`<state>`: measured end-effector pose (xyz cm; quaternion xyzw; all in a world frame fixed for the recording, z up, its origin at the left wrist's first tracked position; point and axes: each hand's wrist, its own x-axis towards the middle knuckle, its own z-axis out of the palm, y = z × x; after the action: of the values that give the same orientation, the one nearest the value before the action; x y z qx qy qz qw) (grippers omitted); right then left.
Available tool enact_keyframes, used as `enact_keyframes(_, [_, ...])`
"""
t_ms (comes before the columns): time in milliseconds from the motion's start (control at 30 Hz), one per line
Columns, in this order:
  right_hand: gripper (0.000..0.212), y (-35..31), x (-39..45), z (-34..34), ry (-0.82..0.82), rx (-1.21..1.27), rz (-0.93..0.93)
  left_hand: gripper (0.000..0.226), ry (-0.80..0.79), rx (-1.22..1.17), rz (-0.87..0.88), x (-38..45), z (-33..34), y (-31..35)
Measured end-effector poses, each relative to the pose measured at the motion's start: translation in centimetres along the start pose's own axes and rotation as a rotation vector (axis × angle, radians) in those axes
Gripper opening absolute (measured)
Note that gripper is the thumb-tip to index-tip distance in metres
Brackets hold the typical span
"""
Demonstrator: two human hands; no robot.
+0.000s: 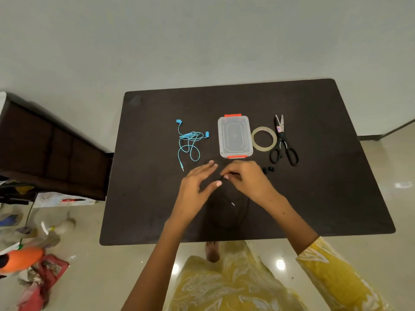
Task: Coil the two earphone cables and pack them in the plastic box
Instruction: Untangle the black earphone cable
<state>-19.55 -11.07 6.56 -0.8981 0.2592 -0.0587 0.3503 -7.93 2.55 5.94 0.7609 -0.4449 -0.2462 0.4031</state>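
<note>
A black earphone cable (243, 212) lies in a loose loop on the dark table (314, 187), its plug near the middle and its earbuds (268, 169) to the right. My right hand (246, 178) pinches this cable near its upper part. Beside it, my left hand (198, 185) has its fingers spread and straight over the cable; whether it touches is unclear. A blue earphone cable (189, 142) lies tangled to the left of the clear plastic box (234, 136), whose lid with orange clips is on.
A roll of clear tape (263, 139) and black scissors (283, 144) lie right of the box. A dark wooden cabinet (51, 149) stands left of the table. Clutter covers the floor at lower left (33, 261).
</note>
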Motion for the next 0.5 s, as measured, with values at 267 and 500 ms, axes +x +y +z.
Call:
enact_keyframes(267, [0.018, -2.2, 0.3, -4.3, 0.117, 0.328, 0.021, 0.019, 0.004, -0.338, -0.068, 1.7, -1.4, 3.4])
enact_keyframes(500, [0.013, -1.2, 0.3, -4.3, 0.311, 0.39, 0.092, 0.024, -0.137, -0.873, -0.319, 0.7, -2.4, 5.4])
